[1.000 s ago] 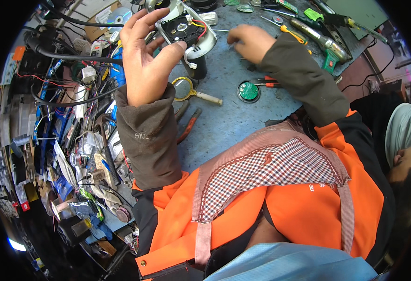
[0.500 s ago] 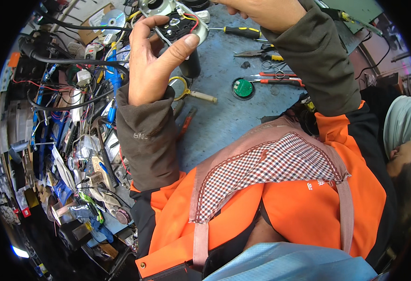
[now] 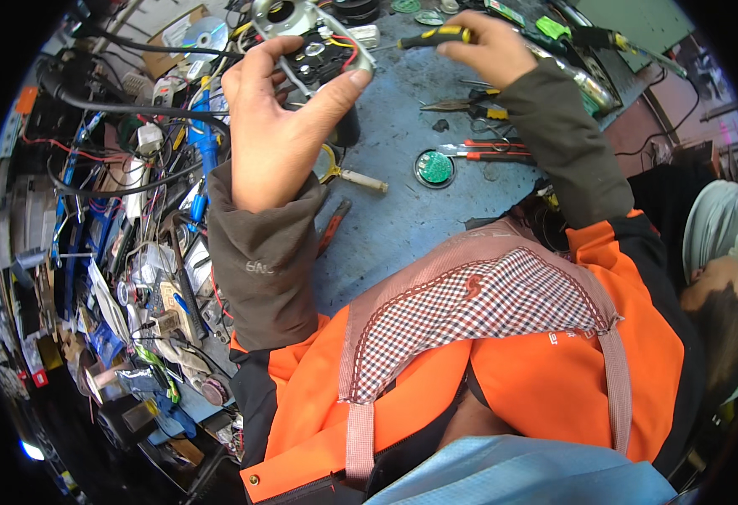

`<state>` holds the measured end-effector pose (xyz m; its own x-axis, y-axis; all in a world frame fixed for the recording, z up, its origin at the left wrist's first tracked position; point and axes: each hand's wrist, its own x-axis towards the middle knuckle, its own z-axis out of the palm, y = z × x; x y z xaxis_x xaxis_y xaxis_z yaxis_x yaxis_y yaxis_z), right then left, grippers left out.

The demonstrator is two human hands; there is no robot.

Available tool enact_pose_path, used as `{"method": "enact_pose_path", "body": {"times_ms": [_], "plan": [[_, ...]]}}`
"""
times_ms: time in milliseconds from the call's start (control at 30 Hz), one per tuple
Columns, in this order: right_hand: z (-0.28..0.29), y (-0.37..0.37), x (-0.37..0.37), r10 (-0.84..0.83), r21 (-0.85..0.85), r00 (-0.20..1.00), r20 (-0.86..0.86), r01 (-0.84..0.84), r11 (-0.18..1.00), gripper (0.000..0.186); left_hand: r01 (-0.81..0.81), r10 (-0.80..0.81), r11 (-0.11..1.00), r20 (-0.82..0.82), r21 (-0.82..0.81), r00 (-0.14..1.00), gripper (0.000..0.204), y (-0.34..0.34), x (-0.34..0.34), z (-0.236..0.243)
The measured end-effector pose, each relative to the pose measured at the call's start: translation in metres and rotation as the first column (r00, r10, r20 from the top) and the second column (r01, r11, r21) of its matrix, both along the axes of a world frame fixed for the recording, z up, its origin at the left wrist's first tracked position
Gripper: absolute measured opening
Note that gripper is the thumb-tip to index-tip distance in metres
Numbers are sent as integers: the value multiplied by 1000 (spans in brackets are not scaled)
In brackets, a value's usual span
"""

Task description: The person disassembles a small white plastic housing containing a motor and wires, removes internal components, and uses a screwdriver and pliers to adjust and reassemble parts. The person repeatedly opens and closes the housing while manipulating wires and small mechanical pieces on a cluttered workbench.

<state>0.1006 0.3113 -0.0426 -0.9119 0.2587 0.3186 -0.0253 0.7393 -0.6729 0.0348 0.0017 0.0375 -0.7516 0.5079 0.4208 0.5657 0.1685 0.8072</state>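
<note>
My left hand [image 3: 278,122] is closed around a motor-like device [image 3: 314,61]. It has a grey metal rim, a black inner part with screws, and red and yellow wires; its dark cylindrical lower body shows below my thumb. To the right, my right hand [image 3: 495,52] pinches the end of a yellow-and-black screwdriver handle [image 3: 436,37], whose shaft points left toward the device. On the blue bench [image 3: 394,236] lie a magnifying glass [image 3: 356,178], a round black cap with a green circuit board [image 3: 435,167] and red-handled tweezers [image 3: 495,150].
Pliers [image 3: 453,106] and scissors [image 3: 493,128] lie beyond the tweezers. Tangled cables, tools and parts [image 3: 159,278] crowd the left side, with a thick black cable [image 3: 125,109] arching there. Another person [image 3: 718,282] is at the right edge.
My right hand has come down from the top edge and taken hold of the screwdriver, whose handle end has swung up. My left hand keeps hold of the device, shifting slightly.
</note>
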Motion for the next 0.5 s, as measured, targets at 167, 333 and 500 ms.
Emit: {"method": "enact_pose_path", "body": {"times_ms": [167, 333, 500], "plan": [[115, -49, 24, -37, -362, 830, -556, -201, 910, 9, -111, 111, 993, -419, 25, 901, 52, 1, -4, -4], [159, -51, 9, 180, -70, 646, -742, -341, 938, 15, -54, 59, 998, -361, 22, 931, 33, 1, -6, 3], [127, -40, 3, 28, -269, 741, -671, -279, 922, 17, -14, 13, 1000, -402, 0, 916, 27, -5, -6, 5]]}}
